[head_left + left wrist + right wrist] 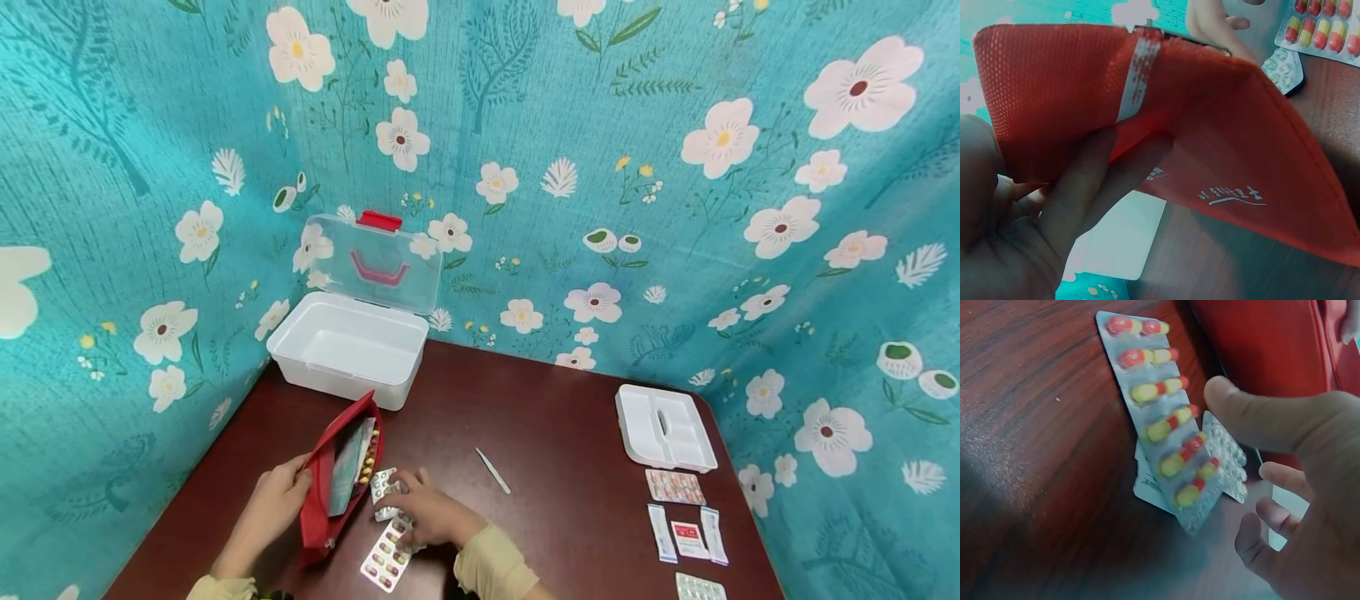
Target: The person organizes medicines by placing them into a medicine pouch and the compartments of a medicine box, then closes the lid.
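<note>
My left hand (272, 504) grips the rim of a red zip pouch (321, 479), its thumb and fingers on either side of the fabric. The pouch stands agape, with blister packs and a pale flat packet inside. Close to its right side, my right hand (435, 512) reaches over loose blister packs, thumb and fingers apart and bent, holding nothing. Below that hand lies a blister pack of red-and-yellow capsules (1163, 415). A silver blister pack of round tablets (1225, 456) is partly under it, and a white edge (1150, 487) pokes out on the other side.
Behind the pouch stands a white box (352, 337) with its clear lid raised. White tweezers (492, 471) lie mid-table. On the right are a white divided tray (652, 450), an orange tablet blister pack (675, 487), two slim white packets, a red-and-white sachet (689, 540) and another blister pack (700, 587).
</note>
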`<state>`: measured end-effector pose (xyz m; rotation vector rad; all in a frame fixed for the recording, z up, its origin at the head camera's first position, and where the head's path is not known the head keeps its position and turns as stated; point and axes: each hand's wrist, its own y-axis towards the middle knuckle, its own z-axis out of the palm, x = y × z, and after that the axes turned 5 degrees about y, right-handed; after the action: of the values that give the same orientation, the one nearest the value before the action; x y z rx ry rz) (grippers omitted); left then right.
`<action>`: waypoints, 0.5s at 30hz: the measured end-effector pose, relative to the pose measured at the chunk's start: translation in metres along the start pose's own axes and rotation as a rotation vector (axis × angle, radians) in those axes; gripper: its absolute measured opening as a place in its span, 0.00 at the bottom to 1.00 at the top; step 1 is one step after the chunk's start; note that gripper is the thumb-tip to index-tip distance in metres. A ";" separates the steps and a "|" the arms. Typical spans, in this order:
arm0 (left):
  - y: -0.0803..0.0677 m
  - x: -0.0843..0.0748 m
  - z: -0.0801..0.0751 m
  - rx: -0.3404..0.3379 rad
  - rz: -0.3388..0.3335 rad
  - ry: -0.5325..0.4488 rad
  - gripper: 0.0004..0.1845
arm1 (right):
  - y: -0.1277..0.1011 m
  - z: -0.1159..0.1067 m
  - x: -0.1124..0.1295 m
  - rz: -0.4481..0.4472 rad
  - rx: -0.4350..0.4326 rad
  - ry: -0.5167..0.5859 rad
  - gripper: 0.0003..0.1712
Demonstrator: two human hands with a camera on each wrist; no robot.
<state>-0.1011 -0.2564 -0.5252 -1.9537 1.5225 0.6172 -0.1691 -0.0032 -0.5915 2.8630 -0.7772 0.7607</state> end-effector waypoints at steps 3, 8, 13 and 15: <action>-0.001 0.000 0.000 -0.009 -0.003 0.000 0.23 | 0.000 0.004 0.001 -0.006 -0.006 -0.052 0.35; -0.003 -0.001 0.002 -0.007 -0.021 -0.003 0.23 | -0.002 0.010 0.001 0.009 -0.036 -0.180 0.27; -0.002 0.000 0.003 -0.016 -0.009 0.002 0.23 | 0.000 0.013 0.002 0.053 -0.059 -0.224 0.25; -0.002 -0.001 0.003 -0.015 -0.005 0.002 0.23 | 0.000 0.013 0.001 0.069 -0.065 -0.234 0.25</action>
<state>-0.0993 -0.2531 -0.5269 -1.9689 1.5183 0.6260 -0.1621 -0.0063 -0.6023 2.9131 -0.9135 0.4019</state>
